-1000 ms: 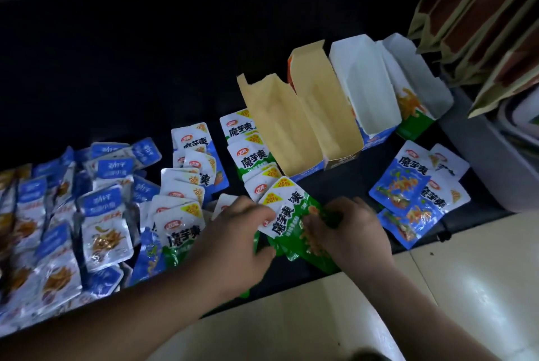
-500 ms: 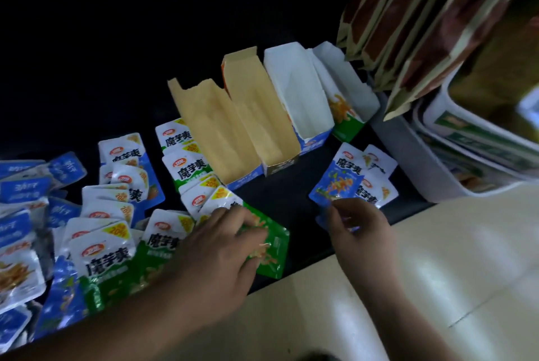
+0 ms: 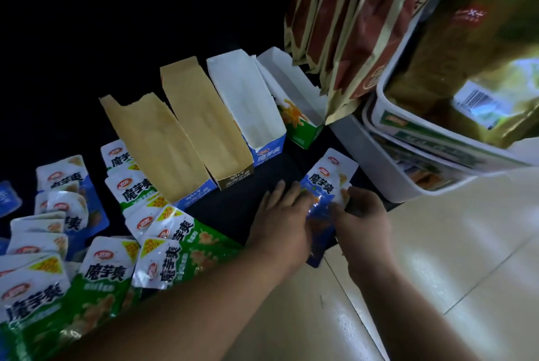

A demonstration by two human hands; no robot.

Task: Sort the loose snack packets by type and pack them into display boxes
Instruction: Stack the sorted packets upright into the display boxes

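Loose packets, left: white-and-blue foil snack packets (image 3: 62,175) lie scattered on the black surface (image 3: 233,215), well apart from both hands; each reads "魔芋爽" under a red oval logo.
Loose packets, lower left: white-and-green foil snack packets (image 3: 180,252) overlap beside the left forearm, marked "魔芋爽" with a yellow "20%" corner tag.
Boxes, brown: two open brown-lined cardboard display boxes (image 3: 163,139) lie side by side behind the packets; the writing on their fronts is too blurred to read.
Boxes, white: two open white-lined cardboard display boxes (image 3: 245,98) lie just right of them, one with a blue front reading "魔芋爽", one with a green front.
Left hand: left hand (image 3: 280,223) lies flat on the surface, fingers straight and spread, fingertips touching the left edge of the blue stack.
Held packets: a small stack of blue foil packets (image 3: 326,185) sits between the two hands, in front of the white-lined boxes; the top one reads "魔芋爽".
Right hand: right hand (image 3: 361,220) grips the stack's right edge, fingers curled over it.
Far right: stacked white plastic tubs (image 3: 414,127) stand beside the stack, with brown-and-cream paper bags (image 3: 350,25) above them; their labels are unreadable.
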